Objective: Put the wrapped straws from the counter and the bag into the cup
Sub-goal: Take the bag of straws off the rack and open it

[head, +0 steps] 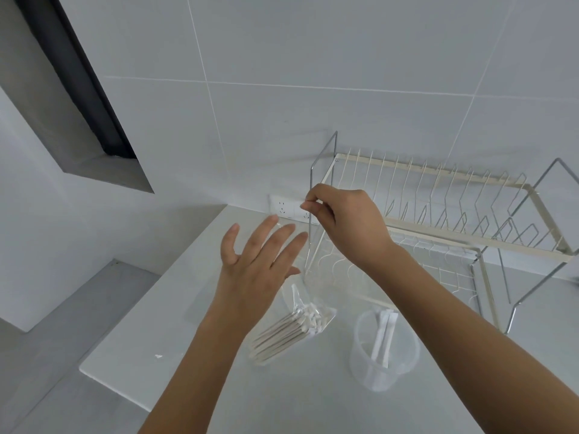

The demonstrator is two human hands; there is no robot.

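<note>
One camera is sitting on the person's head, looking forward and down. It is staying close above both hands, with the counter (194, 336) lying below the fingers.

The counter (194, 346) is pale grey. On it stand a cup (383, 364) and a dish rack (454, 245). A white scrap (158, 356) lies near its left edge.

Right hand (344, 223) pinches the clear bag (308, 277) up; left hand (253, 264) spread beside it.

walls: grey tiles (344, 57) | window recess (78, 89) left | wire dish rack (438, 214) right
</note>
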